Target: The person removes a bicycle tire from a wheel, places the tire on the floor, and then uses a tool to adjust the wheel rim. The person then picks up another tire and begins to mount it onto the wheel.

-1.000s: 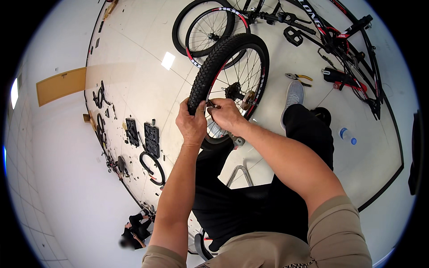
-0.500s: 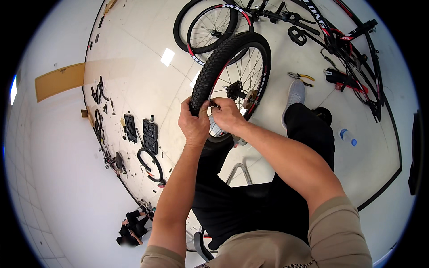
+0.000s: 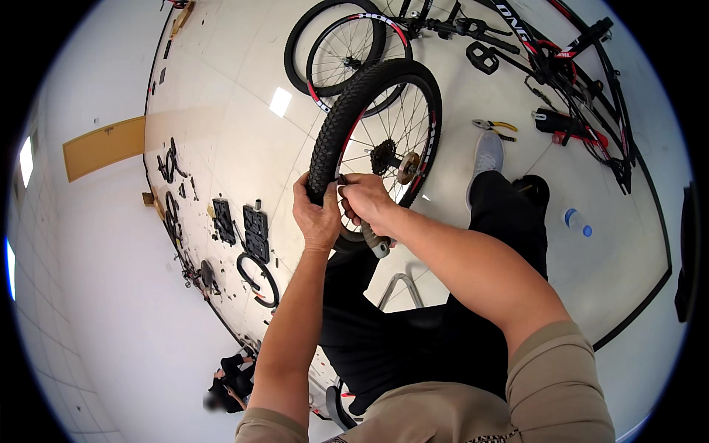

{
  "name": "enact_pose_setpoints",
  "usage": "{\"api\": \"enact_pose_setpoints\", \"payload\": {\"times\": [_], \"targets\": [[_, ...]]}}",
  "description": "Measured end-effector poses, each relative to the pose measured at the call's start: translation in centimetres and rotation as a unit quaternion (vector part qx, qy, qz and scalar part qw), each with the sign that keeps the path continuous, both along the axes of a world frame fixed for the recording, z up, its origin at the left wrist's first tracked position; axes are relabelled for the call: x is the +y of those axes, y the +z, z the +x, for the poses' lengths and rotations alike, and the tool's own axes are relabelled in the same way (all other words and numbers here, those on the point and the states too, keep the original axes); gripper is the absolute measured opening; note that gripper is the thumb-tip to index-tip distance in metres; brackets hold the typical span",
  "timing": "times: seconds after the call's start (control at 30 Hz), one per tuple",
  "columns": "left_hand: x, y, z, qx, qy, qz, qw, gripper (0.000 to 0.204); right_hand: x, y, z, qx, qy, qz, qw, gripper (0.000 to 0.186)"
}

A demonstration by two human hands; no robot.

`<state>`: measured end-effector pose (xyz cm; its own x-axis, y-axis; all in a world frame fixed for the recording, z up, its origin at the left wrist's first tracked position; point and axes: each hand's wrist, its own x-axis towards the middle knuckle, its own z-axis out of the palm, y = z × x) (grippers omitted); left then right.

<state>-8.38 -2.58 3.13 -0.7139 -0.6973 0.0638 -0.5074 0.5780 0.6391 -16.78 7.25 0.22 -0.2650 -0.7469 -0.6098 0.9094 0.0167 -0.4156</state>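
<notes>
A bicycle wheel [image 3: 334, 140] with a knobby black tyre, red-and-black rim and cassette [image 3: 384, 156] stands tilted before me, its lower part by my leg. My left hand [image 3: 317, 218] is closed around the tyre's near side, thumb towards the rim. Right beside it, my right hand [image 3: 367, 199] is pinched at the rim's inner edge, over a small dark piece [image 3: 341, 179] whose kind I cannot make out. A grey ribbed handle-like part [image 3: 375, 240] shows just under the right hand; whether the fingers hold it is hidden.
A second wheel [image 3: 289, 55] and a black bicycle frame [image 3: 550, 70] lie beyond. Pliers [image 3: 496, 127] and a water bottle [image 3: 576, 221] are on the right. On the left are open tool cases [image 3: 256, 232] and a loose tyre [image 3: 258, 280]; another person [image 3: 235, 380] sits farther off.
The wheel has shifted slightly left and down, both hands staying at its rim. More of the grey ribbed part now shows below my right hand.
</notes>
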Motion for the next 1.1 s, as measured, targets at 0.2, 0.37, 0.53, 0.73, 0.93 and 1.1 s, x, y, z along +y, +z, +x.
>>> {"api": "enact_pose_setpoints", "payload": {"times": [0.2, 0.37, 0.53, 0.73, 0.93, 1.1], "targets": [[-0.3, 0.1, -0.5, -0.011, -0.009, -0.002, 1.0, 0.042, 0.1, -0.3, -0.2, 0.006, -0.013, -0.008, 1.0, 0.02], [0.2, 0.2, -0.4, 0.004, -0.002, 0.013, 1.0, 0.042, -0.2, -0.2, -0.2, -0.02, -0.01, 0.002, 1.0, 0.021], [0.4, 0.2, -0.5, 0.006, -0.009, 0.001, 1.0, 0.042, 0.0, -0.6, -0.1, 0.027, 0.002, -0.002, 1.0, 0.02], [0.6, 0.6, -0.5, 0.003, 0.0, 0.003, 1.0, 0.042, 0.1, -0.7, 0.4, 0.125, -0.026, 0.017, 0.992, 0.019], [0.4, 0.1, -0.1, 0.0, -0.01, 0.007, 1.0, 0.043, -0.3, -2.4, 0.9, 0.33, -0.014, 0.031, 0.943, 0.017], [0.3, -0.1, 0.6, 0.009, 0.005, 0.038, 0.999, 0.043, -0.8, -4.1, 1.5, 0.444, -0.005, 0.029, 0.895, 0.017]]}}
